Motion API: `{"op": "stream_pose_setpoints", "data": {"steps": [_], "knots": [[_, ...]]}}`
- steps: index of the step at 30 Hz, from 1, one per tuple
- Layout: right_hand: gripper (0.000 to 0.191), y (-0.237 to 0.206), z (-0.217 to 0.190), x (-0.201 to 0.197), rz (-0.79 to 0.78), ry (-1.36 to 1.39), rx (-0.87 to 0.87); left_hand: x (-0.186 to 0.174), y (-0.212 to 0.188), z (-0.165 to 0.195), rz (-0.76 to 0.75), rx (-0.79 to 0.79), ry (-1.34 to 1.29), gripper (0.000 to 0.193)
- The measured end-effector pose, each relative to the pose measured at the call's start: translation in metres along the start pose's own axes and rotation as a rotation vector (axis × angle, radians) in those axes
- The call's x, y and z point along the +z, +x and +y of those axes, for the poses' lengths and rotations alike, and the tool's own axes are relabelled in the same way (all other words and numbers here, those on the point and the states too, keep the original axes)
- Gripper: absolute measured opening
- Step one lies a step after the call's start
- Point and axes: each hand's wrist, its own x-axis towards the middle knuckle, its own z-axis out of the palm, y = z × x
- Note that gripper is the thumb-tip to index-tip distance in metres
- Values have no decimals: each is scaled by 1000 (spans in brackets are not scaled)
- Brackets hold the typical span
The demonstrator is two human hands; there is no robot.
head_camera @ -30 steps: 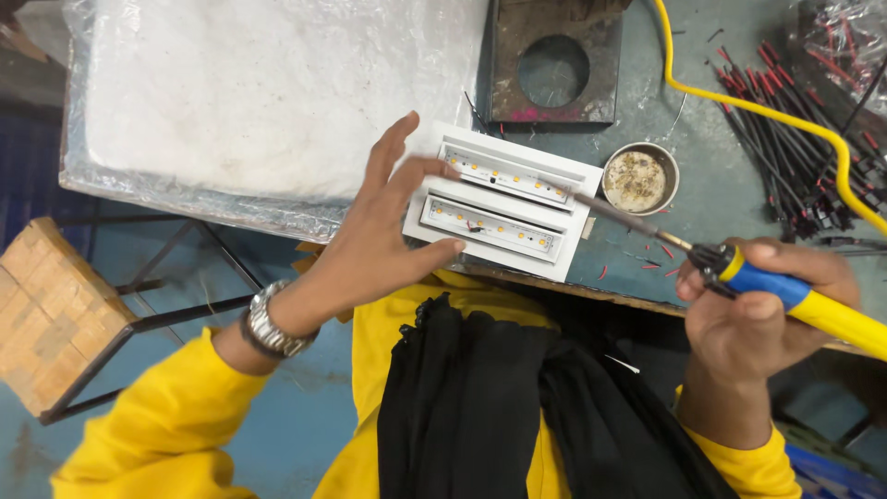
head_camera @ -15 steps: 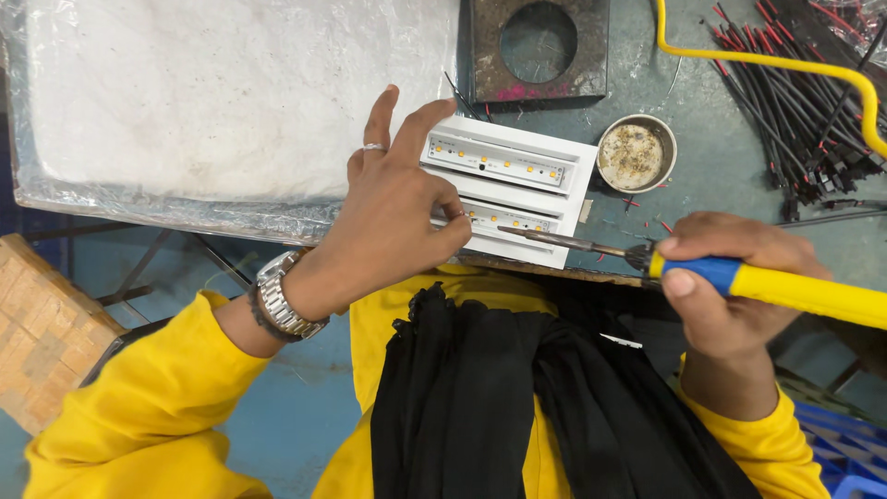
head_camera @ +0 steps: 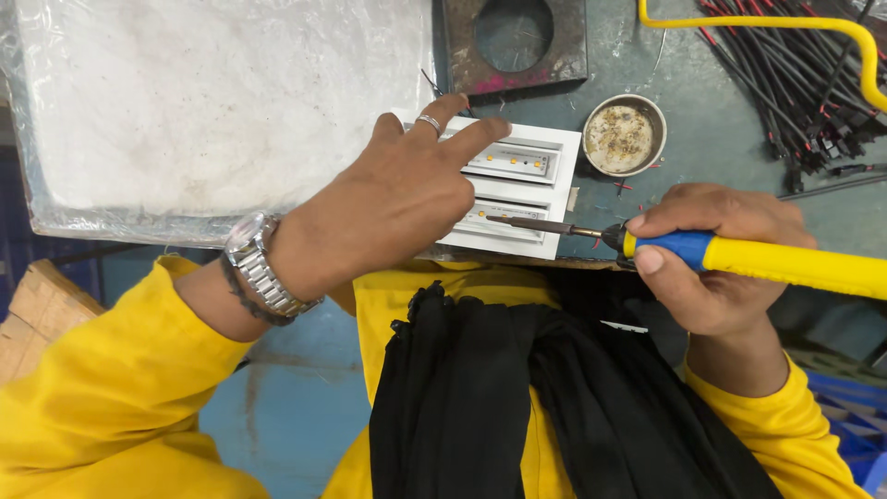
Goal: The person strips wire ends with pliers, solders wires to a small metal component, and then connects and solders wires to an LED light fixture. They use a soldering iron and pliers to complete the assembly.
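Since the earlier frame your left hand (head_camera: 397, 199) slid further over the white LED light fixture (head_camera: 517, 189), fingers spread flat. Your right hand (head_camera: 711, 263) grips the soldering iron (head_camera: 739, 259), tip on the near strip.

The white matt plastic light housing (head_camera: 517, 185) looks smooth, and the soldering iron (head_camera: 739, 261) has a glossy yellow-and-blue plastic handle with a dull metal tip. The round metal tin (head_camera: 624, 135) looks crusty, and the teal worktop (head_camera: 721, 111) is scuffed and matt.
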Motion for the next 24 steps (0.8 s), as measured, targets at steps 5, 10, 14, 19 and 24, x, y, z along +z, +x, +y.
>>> {"op": "stream_pose_setpoints", "data": {"steps": [5,10,14,19,24], "knots": [[13,0,0,-1,-13,-9,21,1,2,-3,49,113,102,9],[12,0,-3,7,-37,4,31,5,-3,-4,78,105,31,12],[13,0,-5,13,-34,-2,24,8,-7,-4,114,101,53,12],[14,-1,-7,19,-42,-7,28,11,-13,-3,117,85,48,9],[14,-1,-8,22,-68,-37,5,15,-14,1,170,27,7,12]]}}
